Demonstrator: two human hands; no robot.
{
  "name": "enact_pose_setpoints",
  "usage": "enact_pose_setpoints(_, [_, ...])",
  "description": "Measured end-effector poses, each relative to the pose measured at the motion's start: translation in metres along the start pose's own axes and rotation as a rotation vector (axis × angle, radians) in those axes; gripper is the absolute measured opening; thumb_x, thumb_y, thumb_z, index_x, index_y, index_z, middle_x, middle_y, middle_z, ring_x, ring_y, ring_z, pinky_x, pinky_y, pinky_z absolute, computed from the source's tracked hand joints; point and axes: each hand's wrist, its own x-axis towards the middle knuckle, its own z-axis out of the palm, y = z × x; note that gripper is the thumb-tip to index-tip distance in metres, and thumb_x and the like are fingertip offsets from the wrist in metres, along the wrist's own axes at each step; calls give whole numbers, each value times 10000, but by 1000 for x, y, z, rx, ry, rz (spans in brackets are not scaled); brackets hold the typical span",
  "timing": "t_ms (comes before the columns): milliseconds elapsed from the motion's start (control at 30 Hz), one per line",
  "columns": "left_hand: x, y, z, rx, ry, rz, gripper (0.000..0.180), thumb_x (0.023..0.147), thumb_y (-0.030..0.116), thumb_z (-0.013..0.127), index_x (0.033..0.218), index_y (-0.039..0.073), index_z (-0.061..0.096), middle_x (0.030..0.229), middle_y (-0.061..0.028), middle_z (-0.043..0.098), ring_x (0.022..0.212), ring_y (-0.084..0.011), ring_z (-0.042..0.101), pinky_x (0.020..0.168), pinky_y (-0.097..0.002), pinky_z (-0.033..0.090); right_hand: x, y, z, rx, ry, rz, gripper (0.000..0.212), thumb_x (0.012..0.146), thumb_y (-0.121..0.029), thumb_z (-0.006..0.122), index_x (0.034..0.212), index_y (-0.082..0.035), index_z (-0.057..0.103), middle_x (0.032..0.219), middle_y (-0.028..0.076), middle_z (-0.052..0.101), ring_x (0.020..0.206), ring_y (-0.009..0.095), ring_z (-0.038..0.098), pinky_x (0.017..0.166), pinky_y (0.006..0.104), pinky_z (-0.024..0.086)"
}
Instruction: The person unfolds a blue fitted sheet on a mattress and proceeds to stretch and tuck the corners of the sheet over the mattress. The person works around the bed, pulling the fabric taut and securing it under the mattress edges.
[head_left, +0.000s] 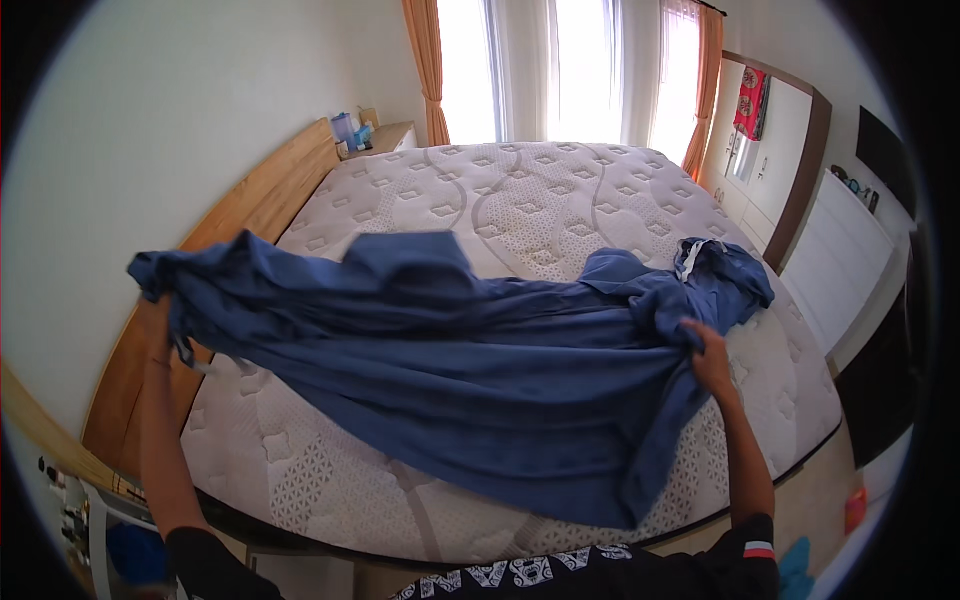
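Note:
A blue bedsheet (440, 370) is stretched in loose folds across the near half of the bare mattress (560, 215). At the left, near the headboard, my left hand (157, 322) is closed on one end of it; the cloth partly hides the fingers. My right hand (708, 355) grips the sheet's right part, fingers closed round a fold. Beyond that hand a bunched corner lies on the mattress, with a white strip (690, 258) showing at its edge. The sheet's lower edge hangs in a curve between my hands, over the near side of the mattress.
A wooden headboard (235, 215) runs along the left side. A bedside table (385, 140) with small items stands past it. Orange curtains (426, 70) frame bright windows at the back. To the right are a white wardrobe (775, 150) and a white cabinet (838, 260).

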Motion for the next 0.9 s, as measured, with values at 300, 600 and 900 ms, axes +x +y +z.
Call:
enact_pose_setpoints(300, [21, -97, -55, 535, -255, -183, 1170, 529, 387, 896, 1481, 76, 292, 1431, -272, 362, 1323, -412, 349, 1104, -453, 327, -80, 28, -77, -601, 400, 321, 457, 813, 5, 526, 1262, -70, 563, 1159, 161, 613, 1097, 353, 552, 972, 453, 409])
enact_pose_setpoints(600, [-120, -214, -119, 331, -441, -268, 551, 816, 264, 706, 1290, 27, 557, 1284, -229, 545, 1188, -348, 519, 1047, -411, 376, -73, -233, 95, -6, -348, -65, 508, 835, -233, 640, 1305, -80, 527, 1326, 155, 503, 1257, 343, 410, 1082, 453, 254])
enact_pose_setpoints(900, [-196, -186, -33, 492, -234, -368, 434, 820, 111, 660, 1244, 39, 600, 1229, -223, 596, 1141, -352, 575, 988, -407, 422, -92, -267, 167, 208, -695, -141, 131, 877, -139, 627, 988, -72, 614, 918, 124, 623, 886, 223, 591, 792, 356, 464])
